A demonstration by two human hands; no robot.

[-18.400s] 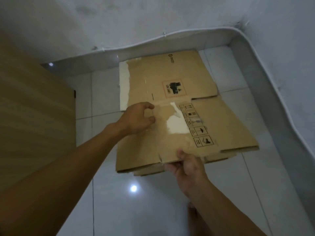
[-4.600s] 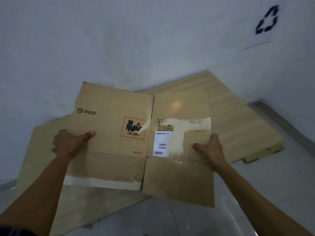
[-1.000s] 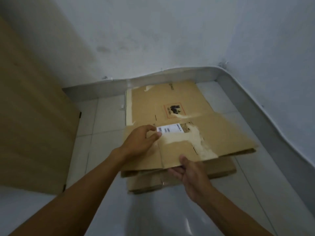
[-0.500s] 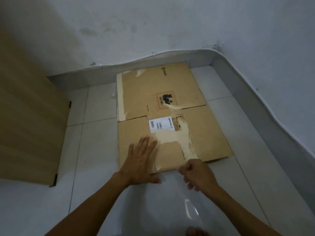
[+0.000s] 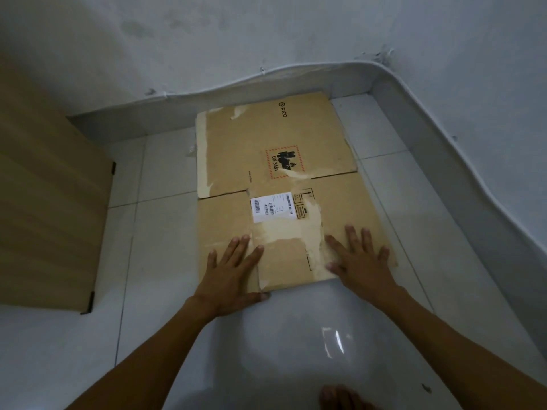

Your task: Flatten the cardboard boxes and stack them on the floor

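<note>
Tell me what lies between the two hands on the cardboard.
Head view: only bare cardboard with torn tape residue lies between left hand and right hand.

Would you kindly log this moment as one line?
left hand: flat on flattened cardboard box | right hand: flat on it | box: on tiled floor

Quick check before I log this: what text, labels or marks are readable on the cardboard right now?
"PICO" with a round logo: far panel of the flattened box.
"UN 3481": red hatched hazard label.
White shipping label: barcodes, print too small.
Handling symbols: arrows visible, wording unreadable.
</note>
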